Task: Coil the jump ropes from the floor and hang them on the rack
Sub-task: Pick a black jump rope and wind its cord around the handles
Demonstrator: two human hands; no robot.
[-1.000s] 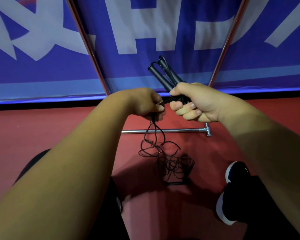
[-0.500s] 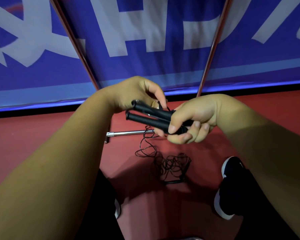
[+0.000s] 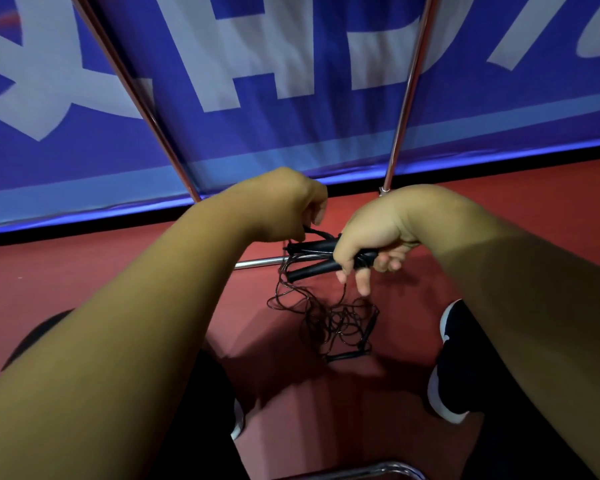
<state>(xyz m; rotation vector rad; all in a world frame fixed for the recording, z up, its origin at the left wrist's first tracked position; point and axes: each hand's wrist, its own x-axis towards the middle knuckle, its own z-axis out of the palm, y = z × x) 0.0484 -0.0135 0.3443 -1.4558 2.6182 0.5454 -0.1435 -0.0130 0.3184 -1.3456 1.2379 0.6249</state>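
My right hand [image 3: 371, 237] grips two black jump rope handles [image 3: 314, 258] that point left, low over the red floor. My left hand [image 3: 288, 202] pinches the thin black cord [image 3: 314, 233] just above the handles' left ends. From there the cord drops in loose loops to a tangled pile [image 3: 340, 320] on the floor, where another black handle [image 3: 347, 356] lies. The metal rack's two uprights [image 3: 404, 109] rise behind my hands, and its low crossbar [image 3: 257, 263] runs just behind the handles.
A blue banner [image 3: 291, 81] with large white letters stands right behind the rack. My black shoes [image 3: 454, 362] are planted either side of the cord pile. A chrome bar [image 3: 368, 471] shows at the bottom edge.
Both hands have dropped lower toward the floor. The handles, earlier pointing up, now lie level and point left. My left hand moved from behind the handles to pinching the cord.
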